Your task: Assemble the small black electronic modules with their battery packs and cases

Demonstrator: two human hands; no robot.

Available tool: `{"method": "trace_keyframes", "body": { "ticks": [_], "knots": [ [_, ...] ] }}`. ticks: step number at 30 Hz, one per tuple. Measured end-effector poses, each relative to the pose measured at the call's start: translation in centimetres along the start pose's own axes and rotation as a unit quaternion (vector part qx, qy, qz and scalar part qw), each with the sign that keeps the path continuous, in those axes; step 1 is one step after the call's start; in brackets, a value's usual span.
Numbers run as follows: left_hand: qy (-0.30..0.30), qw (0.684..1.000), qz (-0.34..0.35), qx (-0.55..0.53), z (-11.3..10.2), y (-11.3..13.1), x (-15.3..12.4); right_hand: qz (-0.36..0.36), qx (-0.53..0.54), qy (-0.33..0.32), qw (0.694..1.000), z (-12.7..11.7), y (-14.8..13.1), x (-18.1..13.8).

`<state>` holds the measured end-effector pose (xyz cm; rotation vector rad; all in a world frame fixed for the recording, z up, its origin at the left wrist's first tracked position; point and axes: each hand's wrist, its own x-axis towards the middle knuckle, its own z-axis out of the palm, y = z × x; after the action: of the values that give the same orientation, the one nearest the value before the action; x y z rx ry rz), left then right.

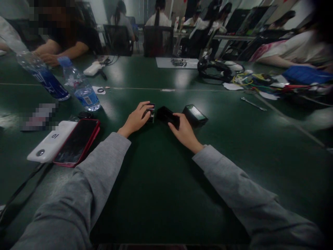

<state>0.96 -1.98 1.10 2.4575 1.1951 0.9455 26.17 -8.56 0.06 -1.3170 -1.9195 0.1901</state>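
Both my arms, in grey sleeves, reach over a dark green table [161, 180]. My left hand [136, 119] is curled around a small dark block [151, 113] with shiny faces, fingers on its top. My right hand [184, 131] grips the near end of a black box-shaped piece [166, 115] that lies on the table. The two pieces sit side by side, almost touching. Just right of them rests a black case with a pale glossy top [195, 115], untouched.
At my left lie a red-cased phone [77, 141], a white power bank [49, 145] and two water bottles [82, 86]. Cables, a headset [217, 68] and a small wrench [253, 103] clutter the far right. Other people sit across and beyond the table.
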Motion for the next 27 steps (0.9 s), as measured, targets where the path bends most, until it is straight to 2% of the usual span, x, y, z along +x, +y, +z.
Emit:
{"method": "trace_keyframes", "body": {
  "ticks": [19, 22, 27],
  "knots": [
    [-0.002, 1.000, -0.014, -0.012, -0.1, 0.1, -0.1, -0.001, 0.014, -0.028, 1.000, -0.8, -1.3, -0.1],
    [-0.004, 1.000, -0.017, -0.015, -0.2, 0.3, -0.1, 0.002, 0.039, -0.010, 0.999, -1.9, -1.8, 1.1],
    [-0.007, 0.999, -0.027, -0.021, -0.3, 0.5, -0.2, -0.023, 0.055, 0.019, 0.998, -4.4, -2.9, 4.7]
  ]
}}
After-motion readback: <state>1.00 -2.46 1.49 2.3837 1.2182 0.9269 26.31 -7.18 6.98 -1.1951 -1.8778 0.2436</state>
